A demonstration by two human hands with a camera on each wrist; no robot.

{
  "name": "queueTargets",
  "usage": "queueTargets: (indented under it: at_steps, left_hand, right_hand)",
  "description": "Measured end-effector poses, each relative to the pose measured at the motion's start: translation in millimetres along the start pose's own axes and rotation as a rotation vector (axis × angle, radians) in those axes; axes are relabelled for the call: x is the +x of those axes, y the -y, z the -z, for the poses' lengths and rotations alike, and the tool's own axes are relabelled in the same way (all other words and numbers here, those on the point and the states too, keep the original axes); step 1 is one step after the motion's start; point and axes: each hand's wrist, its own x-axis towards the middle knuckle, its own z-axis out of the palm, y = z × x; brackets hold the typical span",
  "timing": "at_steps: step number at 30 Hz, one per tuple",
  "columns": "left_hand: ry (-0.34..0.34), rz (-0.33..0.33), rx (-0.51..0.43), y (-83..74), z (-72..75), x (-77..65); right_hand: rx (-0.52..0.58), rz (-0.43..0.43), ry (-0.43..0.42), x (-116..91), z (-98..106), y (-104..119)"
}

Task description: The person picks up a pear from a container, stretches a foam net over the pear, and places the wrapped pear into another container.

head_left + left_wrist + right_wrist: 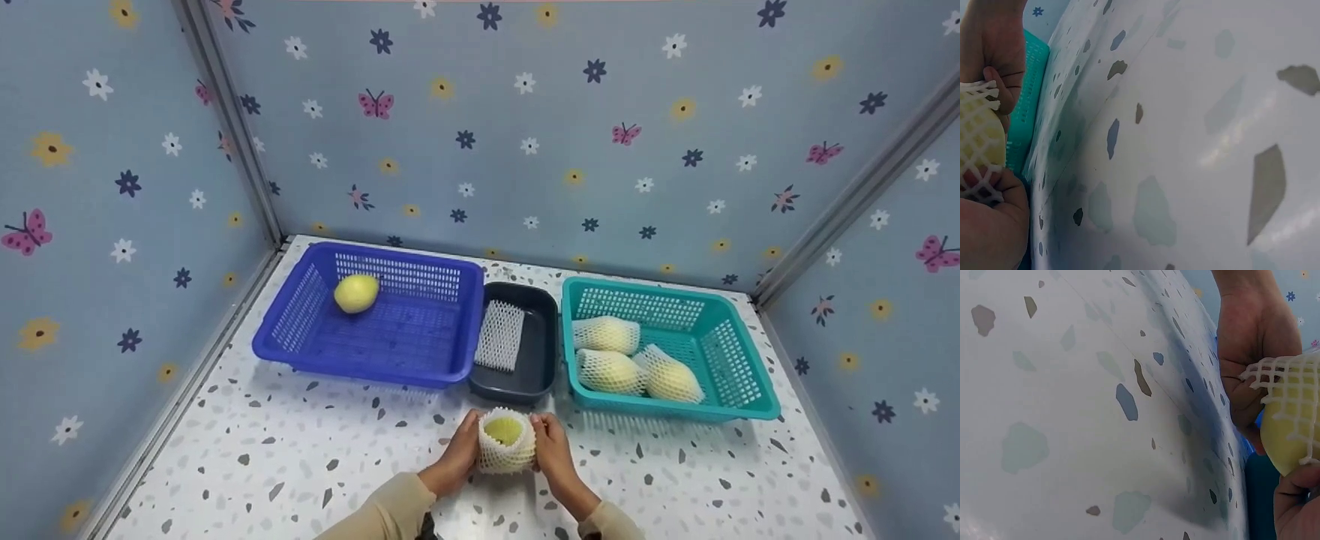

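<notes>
Between my two hands is a yellow-green fruit point(504, 430) in a white foam net sleeve point(506, 459), whose wide opening faces up. My left hand point(459, 454) pinches the sleeve's edge on one side, and my right hand point(553, 454) pinches it on the other. In the left wrist view the net point(977, 135) stretches over the fruit from one hand to the other. The right wrist view shows part of the fruit point(1280, 433) bare below the ragged net edge. Both hands are close over the speckled table, in front of the dark tray.
A blue basket point(375, 367) at the left holds one bare yellow fruit point(356, 293). The dark tray point(538, 345) in the middle contains a flat foam net point(500, 335). At the right, a teal basket point(739, 375) holds three netted fruits point(670, 376). Patterned walls enclose the table.
</notes>
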Motion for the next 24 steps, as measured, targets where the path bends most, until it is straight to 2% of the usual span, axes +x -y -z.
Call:
queueTargets:
  at_steps: [4,8,11,14,20,24]
  left_hand:
    - [-0.061,-0.067,0.044,-1.2,-2.4,2.4]
    - [-0.143,-0.088,0.110,-1.8,-4.7,3.6]
    - [-0.189,-0.077,0.157,-2.5,-6.5,3.2]
    - [-0.193,-0.065,0.159,-3.6,-8.3,2.4]
    - [-0.129,0.022,0.017,-3.8,-11.3,1.4]
    - [-0.097,0.063,-0.125,-2.3,-11.3,2.3]
  right_hand:
    - [0.053,-0.023,0.079,-2,2,0]
    - [0.108,-0.031,0.146,-3,3,-2]
    - [0.139,-0.013,0.141,-5,2,1]
    - [0.144,0.010,0.103,-10,-1,9]
    - [0.216,-0.021,0.069,-18,-4,19]
    - [0.233,-0.033,0.096,-11,-1,4]
